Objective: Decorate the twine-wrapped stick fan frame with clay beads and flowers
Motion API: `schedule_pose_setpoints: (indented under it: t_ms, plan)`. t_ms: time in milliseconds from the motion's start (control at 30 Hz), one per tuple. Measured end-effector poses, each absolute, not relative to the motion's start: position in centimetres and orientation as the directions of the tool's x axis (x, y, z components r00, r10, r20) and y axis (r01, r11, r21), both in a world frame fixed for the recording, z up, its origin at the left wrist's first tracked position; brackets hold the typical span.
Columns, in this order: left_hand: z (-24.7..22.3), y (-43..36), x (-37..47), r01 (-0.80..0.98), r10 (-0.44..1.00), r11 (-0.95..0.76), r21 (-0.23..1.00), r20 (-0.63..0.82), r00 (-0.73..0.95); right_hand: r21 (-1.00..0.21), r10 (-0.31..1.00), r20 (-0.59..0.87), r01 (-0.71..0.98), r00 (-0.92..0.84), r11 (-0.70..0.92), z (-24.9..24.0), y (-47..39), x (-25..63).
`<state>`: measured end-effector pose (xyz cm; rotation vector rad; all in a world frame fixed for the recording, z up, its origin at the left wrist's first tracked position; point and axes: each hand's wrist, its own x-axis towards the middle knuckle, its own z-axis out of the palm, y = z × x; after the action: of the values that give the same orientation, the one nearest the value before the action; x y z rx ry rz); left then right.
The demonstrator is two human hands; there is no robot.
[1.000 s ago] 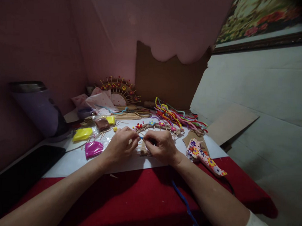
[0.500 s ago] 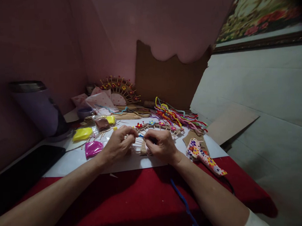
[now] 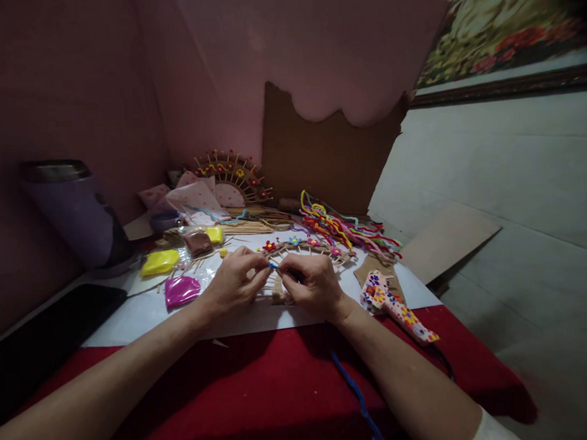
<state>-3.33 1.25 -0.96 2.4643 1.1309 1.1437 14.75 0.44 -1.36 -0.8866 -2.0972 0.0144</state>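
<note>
My left hand (image 3: 235,281) and my right hand (image 3: 312,284) meet over a half-round craft piece (image 3: 307,248) made of cardboard and thin wooden sticks, dotted with small coloured flowers. Both hands pinch the end of a blue pipe cleaner (image 3: 273,265) right at the sticks. The same blue pipe cleaner (image 3: 353,392) trails under my right wrist and over the red cloth toward me. The lower part of the craft piece is hidden by my fingers.
Coloured pipe cleaners (image 3: 345,229) lie behind the piece. A flower-patterned glue gun (image 3: 394,306) lies right of my hand. Bags of pink (image 3: 181,291) and yellow clay (image 3: 159,261), a purple tumbler (image 3: 74,213), a dark phone (image 3: 50,328), a finished fan piece (image 3: 231,177) and cardboard (image 3: 324,154) surround the white sheet (image 3: 146,311).
Both hands stay pinched on the blue pipe cleaner, with only small finger shifts at the sticks. The view has drifted slightly.
</note>
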Motion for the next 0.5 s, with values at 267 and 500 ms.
schedule_pose_setpoints:
  t_ms: [267, 500]
  plan:
    - [-0.84, 1.01, -3.17, 0.608, 0.697, -0.691, 0.39, 0.582, 0.419, -0.286, 0.605, 0.68, 0.61, -0.415, 0.739, -1.37, 0.37, 14.66]
    - [-1.1, 1.14, -3.29, 0.615, 0.718, -0.679, 0.401, 0.539, 0.441, -0.273, 0.587, 0.681, 0.593, -0.437, 0.758, -1.29, 0.36, 14.45]
